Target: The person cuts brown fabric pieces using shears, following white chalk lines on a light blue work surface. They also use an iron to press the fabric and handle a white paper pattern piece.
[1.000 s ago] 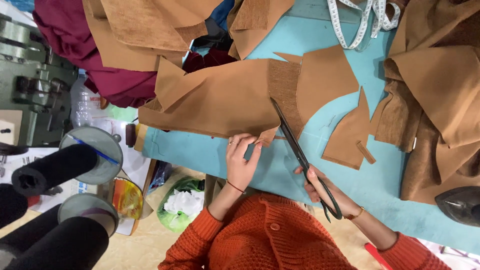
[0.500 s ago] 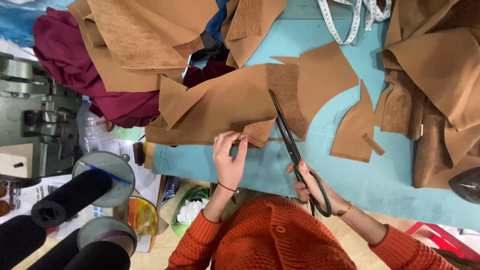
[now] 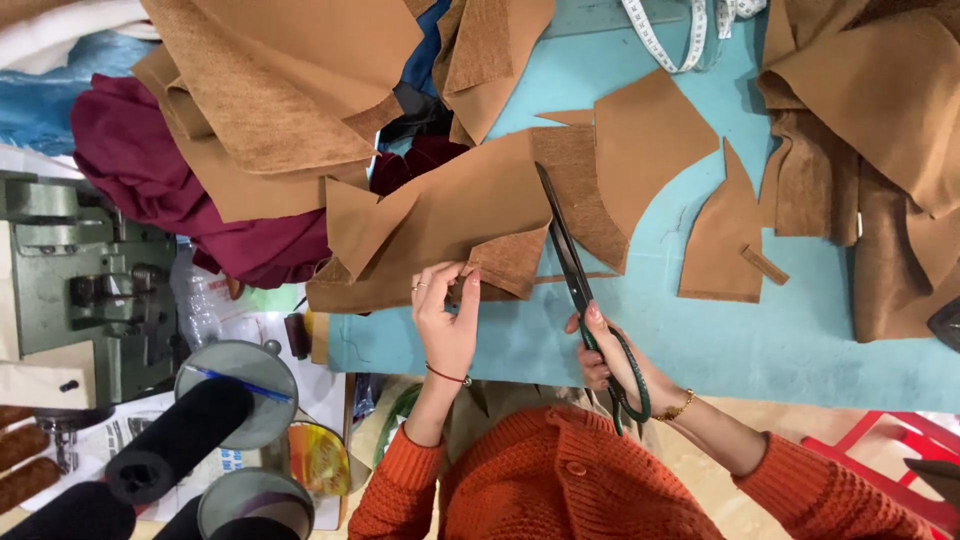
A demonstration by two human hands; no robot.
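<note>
A large piece of brown suede-like fabric (image 3: pixel 470 215) lies on the light blue table (image 3: pixel 760 340). My left hand (image 3: pixel 445 315) pinches its near edge and lifts a folded flap. My right hand (image 3: pixel 615 360) grips the green handles of long dark scissors (image 3: pixel 572 268). The blades point away from me and lie across the fabric beside the flap. Both arms wear orange knitted sleeves.
Cut brown pieces (image 3: pixel 725 235) lie to the right of the scissors, with more brown fabric (image 3: pixel 880 120) piled at the far right. Maroon cloth (image 3: pixel 170 190) and a green sewing machine (image 3: pixel 70 280) stand left. A measuring tape (image 3: pixel 670 35) lies at the top. Black thread cones (image 3: pixel 175 440) sit lower left.
My left hand has shifted along the fabric edge and raised the flap. The scissors have moved further into the fabric. The camera has moved closer.
</note>
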